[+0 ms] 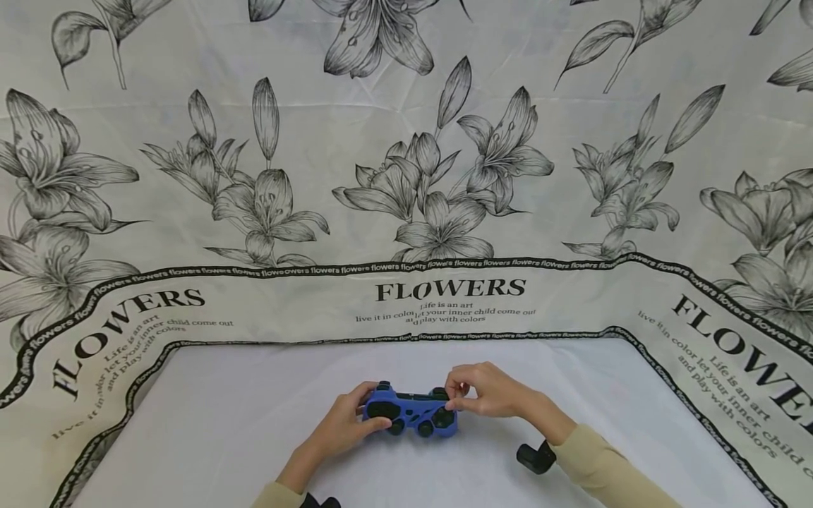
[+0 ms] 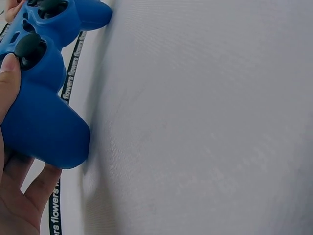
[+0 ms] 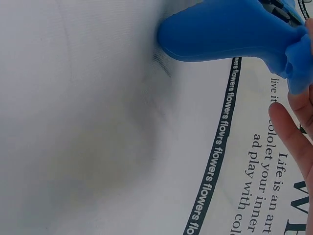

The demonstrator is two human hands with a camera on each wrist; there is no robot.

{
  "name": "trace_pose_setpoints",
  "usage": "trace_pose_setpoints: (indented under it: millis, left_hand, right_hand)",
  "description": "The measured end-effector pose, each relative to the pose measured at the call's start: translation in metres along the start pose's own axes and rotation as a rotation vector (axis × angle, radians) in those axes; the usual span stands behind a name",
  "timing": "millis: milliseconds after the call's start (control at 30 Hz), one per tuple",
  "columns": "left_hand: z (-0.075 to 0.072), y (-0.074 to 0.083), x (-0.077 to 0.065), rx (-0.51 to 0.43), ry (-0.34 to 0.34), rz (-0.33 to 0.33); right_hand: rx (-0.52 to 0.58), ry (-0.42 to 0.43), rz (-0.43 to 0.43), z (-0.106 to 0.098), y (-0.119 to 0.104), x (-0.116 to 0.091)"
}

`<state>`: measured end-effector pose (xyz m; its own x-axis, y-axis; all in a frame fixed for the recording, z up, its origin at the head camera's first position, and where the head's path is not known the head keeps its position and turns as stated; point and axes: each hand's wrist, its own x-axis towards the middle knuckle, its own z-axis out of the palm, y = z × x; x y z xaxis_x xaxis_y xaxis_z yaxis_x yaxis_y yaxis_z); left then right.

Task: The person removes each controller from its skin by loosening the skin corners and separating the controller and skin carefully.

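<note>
While the left hand [image 1: 345, 422] curls round the left end of a blue-and-black game controller [image 1: 413, 407], thumb along its front and fingers behind, the controller is centred between both hands at the white surface [image 1: 222, 423], though whether its handles touch that surface cannot be told. At its right end, the right hand [image 1: 488, 390] has thumb and bent forefinger close together, pinching the blue cover [image 3: 299, 56], which looks bunched there. Farther right, a black device [image 1: 536, 458] juts out beside the beige sleeve [image 1: 597, 462].
</note>
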<state>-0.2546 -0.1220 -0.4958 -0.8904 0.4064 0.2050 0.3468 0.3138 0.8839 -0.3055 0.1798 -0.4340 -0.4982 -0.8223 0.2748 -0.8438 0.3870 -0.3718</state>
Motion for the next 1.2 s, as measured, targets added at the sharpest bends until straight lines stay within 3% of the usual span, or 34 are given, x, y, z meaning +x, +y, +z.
trace_pose_setpoints:
  millis: [267, 400, 800, 1033, 1200]
  left_hand:
    - [-0.002, -0.001, -0.001, 0.036, 0.003, 0.009]
    - [-0.003, -0.002, 0.001, 0.058, -0.004, -0.003]
    - [-0.002, 0.004, 0.002, 0.066, 0.021, -0.006]
    - [0.003, 0.003, 0.001, 0.072, 0.05, -0.003]
    - [0.007, 0.006, 0.001, 0.061, 0.06, -0.018]
  right_hand:
    - [0.08, -0.009, 0.0, 0.011, -0.002, -0.019]
    - [0.043, 0.019, -0.002, 0.01, -0.004, -0.018]
    - [0.034, -0.016, 0.072, 0.004, -0.012, -0.015]
    - [0.032, 0.047, 0.041, 0.009, -0.016, -0.02]
    - [0.053, 0.07, 0.066, 0.013, -0.016, -0.023]
